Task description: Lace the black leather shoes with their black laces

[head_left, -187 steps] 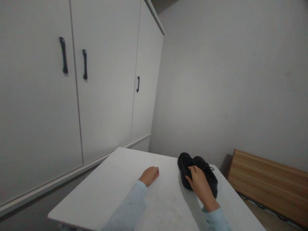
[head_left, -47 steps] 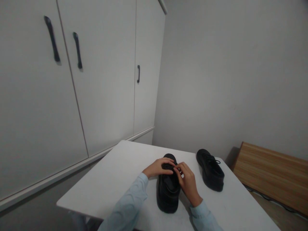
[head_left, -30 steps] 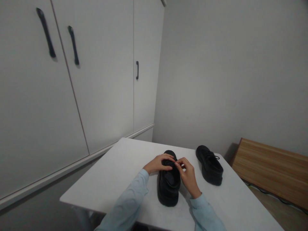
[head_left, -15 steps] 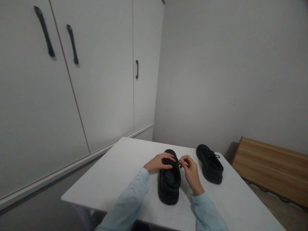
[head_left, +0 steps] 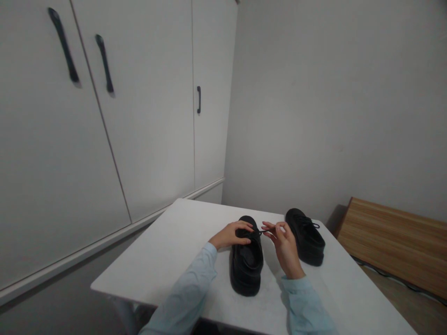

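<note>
A black lace-up shoe (head_left: 246, 272) stands on the white table (head_left: 157, 260), toe pointing away from me. My left hand (head_left: 231, 235) lies over its lacing from the left, thumb and fingers on the shoe's upper; whether it pinches a lace is too small to tell. To the right of the shoe, my right hand (head_left: 283, 242) is closed on a black shoelace (head_left: 267, 230), which stretches sideways from the lacing to the fingers. The matching black shoe (head_left: 309, 244) stands further right, its lace loops showing, partly behind my right hand.
White cabinets (head_left: 146, 116) with dark handles rise behind the table on the left. A grey wall (head_left: 331, 102) is behind. At the right, beyond the table edge, is a wood-grain board (head_left: 394, 246) with a dark cable along its lower edge.
My right hand has moved right, away from the shoe, and the lace between it and the shoe is now drawn out longer. My left hand has stayed on the shoe.
</note>
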Available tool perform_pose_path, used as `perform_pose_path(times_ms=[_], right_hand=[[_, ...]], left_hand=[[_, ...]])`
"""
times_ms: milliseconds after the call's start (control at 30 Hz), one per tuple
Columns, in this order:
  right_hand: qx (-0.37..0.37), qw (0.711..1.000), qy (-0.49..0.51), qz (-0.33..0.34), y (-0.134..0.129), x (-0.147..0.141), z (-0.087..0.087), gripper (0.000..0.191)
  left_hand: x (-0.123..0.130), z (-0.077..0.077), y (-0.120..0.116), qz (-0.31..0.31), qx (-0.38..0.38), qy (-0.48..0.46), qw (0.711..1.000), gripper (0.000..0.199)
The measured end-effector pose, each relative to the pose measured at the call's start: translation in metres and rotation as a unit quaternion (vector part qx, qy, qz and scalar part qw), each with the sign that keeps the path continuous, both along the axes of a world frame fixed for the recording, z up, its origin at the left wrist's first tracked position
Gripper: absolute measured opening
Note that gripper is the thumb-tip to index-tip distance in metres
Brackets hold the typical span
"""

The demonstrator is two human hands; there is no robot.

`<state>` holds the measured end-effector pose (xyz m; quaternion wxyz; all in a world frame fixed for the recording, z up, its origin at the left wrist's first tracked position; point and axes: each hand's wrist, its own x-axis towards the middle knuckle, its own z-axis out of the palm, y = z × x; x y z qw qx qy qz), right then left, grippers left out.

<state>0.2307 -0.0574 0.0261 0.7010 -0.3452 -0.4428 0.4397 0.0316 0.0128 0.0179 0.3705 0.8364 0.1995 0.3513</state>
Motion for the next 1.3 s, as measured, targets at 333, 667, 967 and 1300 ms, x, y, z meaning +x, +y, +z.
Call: perform_pose_path(times_ms=[333, 667, 967, 1300], right_hand=[[-0.095, 0.991, 0.099, -0.008, 0.006, 0.017, -0.008, 0.031], [-0.068, 0.981, -0.118, -0.141, 0.008, 0.008, -0.011, 0.027], [-0.002, 0.954, -0.298, -0.025, 0.002, -0.005, -0.005, 0.025], [0.047, 0.927, -0.372, -0.018, -0.006, -0.012, 0.003, 0.014]], left_hand=[[-0.003, 0.012, -0.010, 0.021, -0.014, -0.025, 0.999, 0.035], [-0.007, 0.009, 0.000, 0.106, 0.006, 0.019, 0.994, 0.027], [-0.012, 0.018, -0.002, 0.160, -0.027, -0.055, 0.985, 0.024], [-0.011, 0.018, -0.001, 0.375, 0.074, -0.110, 0.917, 0.017]])
